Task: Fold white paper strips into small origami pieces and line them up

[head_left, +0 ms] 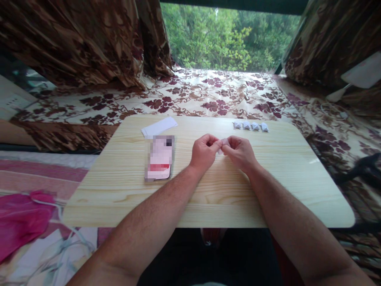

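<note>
Both my hands meet over the middle of a light wooden table [125, 198]. My left hand [204, 153] and my right hand [239, 153] are closed in a pinch on a small folded piece of white paper [224, 143] held between the fingertips. Several small folded white paper shapes [251, 126] lie in a row at the far right of the table. A strip of white paper [159, 127] lies at the far left of the table. A phone [160, 158] with a lit screen lies flat just below that strip, to the left of my left hand.
Brown floral fabric [208, 95] covers the ledge behind the table, with matching curtains [89, 39] on both sides of a window onto green trees. A pink cloth [20, 218] and white cords lie at the lower left. A white lamp [357, 79] stands at the right.
</note>
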A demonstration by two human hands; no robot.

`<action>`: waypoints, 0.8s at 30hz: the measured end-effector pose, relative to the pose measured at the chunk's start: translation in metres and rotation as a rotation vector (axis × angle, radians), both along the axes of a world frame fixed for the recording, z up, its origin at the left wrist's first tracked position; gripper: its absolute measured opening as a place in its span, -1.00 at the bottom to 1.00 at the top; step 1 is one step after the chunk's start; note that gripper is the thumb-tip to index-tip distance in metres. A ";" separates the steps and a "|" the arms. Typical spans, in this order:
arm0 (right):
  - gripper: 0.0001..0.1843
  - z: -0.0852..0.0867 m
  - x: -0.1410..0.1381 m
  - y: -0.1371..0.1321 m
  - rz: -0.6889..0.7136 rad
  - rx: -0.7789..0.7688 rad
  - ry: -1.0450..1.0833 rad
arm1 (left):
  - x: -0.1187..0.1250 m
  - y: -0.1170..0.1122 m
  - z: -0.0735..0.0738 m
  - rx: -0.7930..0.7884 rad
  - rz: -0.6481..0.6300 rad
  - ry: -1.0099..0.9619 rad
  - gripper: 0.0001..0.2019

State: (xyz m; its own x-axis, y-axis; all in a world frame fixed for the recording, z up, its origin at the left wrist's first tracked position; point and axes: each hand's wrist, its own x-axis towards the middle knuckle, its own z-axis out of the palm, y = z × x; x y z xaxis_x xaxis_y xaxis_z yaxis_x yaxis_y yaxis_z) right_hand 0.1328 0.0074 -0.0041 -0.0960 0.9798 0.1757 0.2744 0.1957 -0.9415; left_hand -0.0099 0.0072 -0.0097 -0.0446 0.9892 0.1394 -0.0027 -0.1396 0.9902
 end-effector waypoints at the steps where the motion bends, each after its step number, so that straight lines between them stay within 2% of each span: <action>1: -0.83 0.000 0.000 0.000 -0.012 0.005 -0.008 | 0.000 0.000 0.000 0.005 0.004 0.007 -0.82; 6: -0.82 -0.001 0.003 0.001 -0.068 0.062 -0.111 | -0.002 0.000 -0.002 0.062 0.010 0.125 -0.80; 11: -0.77 -0.005 0.006 0.004 -0.066 0.088 -0.203 | -0.006 0.002 -0.003 0.093 -0.026 0.249 -0.79; 15: -0.77 -0.003 0.006 0.005 -0.028 0.061 -0.198 | -0.007 0.001 0.000 0.125 -0.015 0.321 -0.82; 24: -0.77 -0.004 0.007 0.003 -0.056 0.107 -0.205 | -0.004 0.001 -0.002 0.083 -0.001 0.194 -0.82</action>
State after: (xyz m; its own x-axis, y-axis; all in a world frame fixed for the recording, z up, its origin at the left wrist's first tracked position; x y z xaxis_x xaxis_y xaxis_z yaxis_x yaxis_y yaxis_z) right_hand 0.1402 0.0108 -0.0077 -0.0869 0.9615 0.2609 0.4711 0.2704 -0.8396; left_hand -0.0140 0.0083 -0.0117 -0.0081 0.9741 0.2261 0.1866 -0.2207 0.9573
